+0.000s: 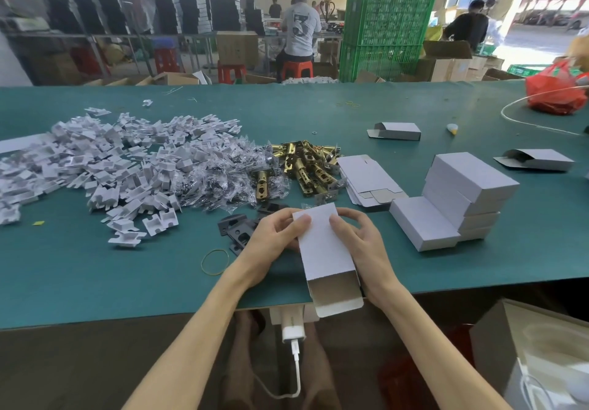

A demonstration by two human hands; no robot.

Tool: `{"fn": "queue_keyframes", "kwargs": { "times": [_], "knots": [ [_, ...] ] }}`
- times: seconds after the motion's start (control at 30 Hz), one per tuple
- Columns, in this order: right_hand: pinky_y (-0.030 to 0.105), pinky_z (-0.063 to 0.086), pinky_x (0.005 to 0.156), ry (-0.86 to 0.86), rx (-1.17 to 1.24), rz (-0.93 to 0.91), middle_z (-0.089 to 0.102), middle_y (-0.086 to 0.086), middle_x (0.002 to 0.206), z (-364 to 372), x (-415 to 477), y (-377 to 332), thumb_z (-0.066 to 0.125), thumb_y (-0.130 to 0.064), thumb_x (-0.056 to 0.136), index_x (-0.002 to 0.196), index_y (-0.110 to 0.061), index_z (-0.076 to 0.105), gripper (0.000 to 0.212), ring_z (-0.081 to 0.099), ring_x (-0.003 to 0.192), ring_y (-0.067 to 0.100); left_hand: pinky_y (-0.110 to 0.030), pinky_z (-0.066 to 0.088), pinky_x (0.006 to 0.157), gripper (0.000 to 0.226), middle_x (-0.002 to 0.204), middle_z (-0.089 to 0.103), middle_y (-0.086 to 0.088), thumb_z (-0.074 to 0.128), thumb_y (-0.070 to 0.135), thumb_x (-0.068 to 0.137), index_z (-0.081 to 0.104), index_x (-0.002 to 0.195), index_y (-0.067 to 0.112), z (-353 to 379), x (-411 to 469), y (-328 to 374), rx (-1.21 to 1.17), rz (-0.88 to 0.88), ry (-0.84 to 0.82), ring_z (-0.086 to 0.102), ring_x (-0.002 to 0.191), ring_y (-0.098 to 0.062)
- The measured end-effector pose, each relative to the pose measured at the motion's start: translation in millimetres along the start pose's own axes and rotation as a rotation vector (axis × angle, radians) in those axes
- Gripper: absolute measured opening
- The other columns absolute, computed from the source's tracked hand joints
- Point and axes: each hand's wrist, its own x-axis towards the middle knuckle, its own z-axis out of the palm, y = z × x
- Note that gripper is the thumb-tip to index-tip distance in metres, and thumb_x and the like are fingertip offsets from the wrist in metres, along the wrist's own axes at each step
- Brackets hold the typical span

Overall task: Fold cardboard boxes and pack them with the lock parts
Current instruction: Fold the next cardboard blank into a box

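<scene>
The left hand [274,234] and right hand [360,237] both grip the far end of a white box [325,250], thumbs pressed on its top face and fingers curled round its sides. The box lies at the near edge of the table [127,275], its open end and flap [341,303] hanging past that edge. It looks like thin card: light, stiff along the creases but easily dented on the faces, so it is probably best held by its edges and corners, as it is here. Just beyond the hands lie black plates [237,231], and further off brass latches [306,164], likely heavy enough to strain a loosely tucked end. Flat blanks [366,174] and stacked boxes [462,193] sit to the right. No print shows on the card; the only legible mark is a large figure, seemingly a 3, on a distant shirt [299,25].
</scene>
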Motion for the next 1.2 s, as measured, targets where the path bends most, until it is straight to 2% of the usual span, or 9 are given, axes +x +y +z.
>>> {"fn": "queue_keyframes", "kwargs": {
  "times": [0.2, 0.3, 0.37, 0.5, 0.63, 0.77, 0.93, 1.07, 1.2],
  "knots": [
    [0.012, 0.050, 0.070, -0.061, -0.101, -0.010, 0.073, -0.022, 0.105, 1, 0, -3, 0.059, -0.075, 0.083, 0.130, -0.033, 0.059, 0.063, 0.068, 0.094, -0.002, -0.031, 0.059, 0.081, 0.041, 0.113, 0.073, -0.010, 0.058, 0.034, 0.100, 0.064, 0.129, 0.006, -5, 5, 2, -0.241, -0.009, 0.133, 0.069, 0.103, -0.022],
    [0.026, 0.052, 0.086, -0.133, -0.118, -0.027, 0.072, -0.011, 0.116, 0, 0, -2, 0.059, -0.087, 0.070, 0.130, -0.035, 0.063, 0.079, 0.067, 0.106, 0.011, -0.036, 0.060, 0.079, 0.041, 0.114, 0.073, -0.006, 0.056, 0.032, 0.098, 0.062, 0.132, 0.011, -13, 6, 4, -0.404, 0.009, 0.155, 0.069, 0.100, -0.020],
    [0.037, 0.055, 0.094, -0.150, -0.016, -0.033, 0.072, 0.003, 0.120, -1, 0, -3, 0.065, -0.082, 0.071, 0.131, -0.024, 0.063, 0.084, 0.068, 0.110, 0.023, -0.038, 0.062, 0.078, 0.028, 0.113, 0.073, -0.003, 0.053, 0.024, 0.101, 0.063, 0.126, 0.015, -21, 6, 5, -0.584, 0.026, 0.198, 0.070, 0.099, -0.019],
    [0.034, 0.058, 0.093, -0.104, 0.065, 0.000, 0.072, 0.012, 0.120, 2, 0, -6, 0.067, -0.062, 0.080, 0.137, -0.005, 0.054, 0.081, 0.070, 0.111, 0.026, -0.038, 0.062, 0.081, 0.019, 0.117, 0.073, 0.000, 0.048, 0.014, 0.103, 0.062, 0.114, 0.021, -34, 5, 5, -0.775, 0.117, 0.174, 0.070, 0.109, -0.018],
    [0.032, 0.062, 0.078, -0.062, 0.158, 0.040, 0.074, 0.013, 0.114, 4, 1, -8, 0.054, -0.048, 0.094, 0.132, -0.009, 0.053, 0.054, 0.073, 0.101, 0.034, -0.046, 0.058, 0.097, 0.042, 0.136, 0.067, -0.002, 0.052, 0.011, 0.096, 0.056, 0.135, 0.026, -28, 5, 7, -0.704, 0.136, 0.026, 0.064, 0.127, -0.021],
    [0.036, 0.063, 0.077, -0.041, 0.343, 0.085, 0.072, 0.017, 0.119, 0, 3, -9, 0.048, -0.043, 0.102, 0.135, -0.017, 0.050, 0.042, 0.071, 0.104, 0.040, -0.055, 0.056, 0.099, 0.039, 0.147, 0.059, -0.014, 0.054, -0.001, 0.096, 0.059, 0.125, 0.024, -22, 4, 7, -0.671, 0.112, -0.003, 0.060, 0.132, -0.031],
    [0.036, 0.062, 0.075, 0.005, 0.420, 0.083, 0.070, 0.012, 0.124, -1, 3, -6, 0.051, -0.036, 0.104, 0.133, -0.022, 0.050, 0.033, 0.071, 0.105, 0.041, -0.037, 0.061, 0.088, 0.028, 0.137, 0.067, -0.011, 0.062, -0.003, 0.088, 0.060, 0.108, 0.017, -12, 3, 8, -0.550, 0.070, 0.058, 0.067, 0.122, -0.026],
    [0.034, 0.062, 0.073, 0.007, 0.437, 0.096, 0.073, 0.013, 0.118, -4, 4, -7, 0.050, -0.049, 0.100, 0.131, -0.026, 0.052, 0.039, 0.071, 0.106, 0.039, -0.032, 0.061, 0.080, 0.023, 0.132, 0.069, -0.011, 0.057, -0.009, 0.095, 0.066, 0.097, 0.013, -8, 3, 8, -0.401, 0.050, 0.115, 0.069, 0.117, -0.025],
    [0.033, 0.062, 0.069, 0.010, 0.444, 0.129, 0.076, 0.014, 0.107, -5, 4, -7, 0.052, -0.056, 0.095, 0.123, -0.018, 0.058, 0.047, 0.072, 0.103, 0.038, -0.032, 0.060, 0.076, 0.017, 0.120, 0.073, -0.012, 0.052, 0.010, 0.091, 0.069, 0.090, 0.015, -10, 1, 12, -0.419, 0.044, 0.121, 0.071, 0.102, -0.022]
  ]
}}
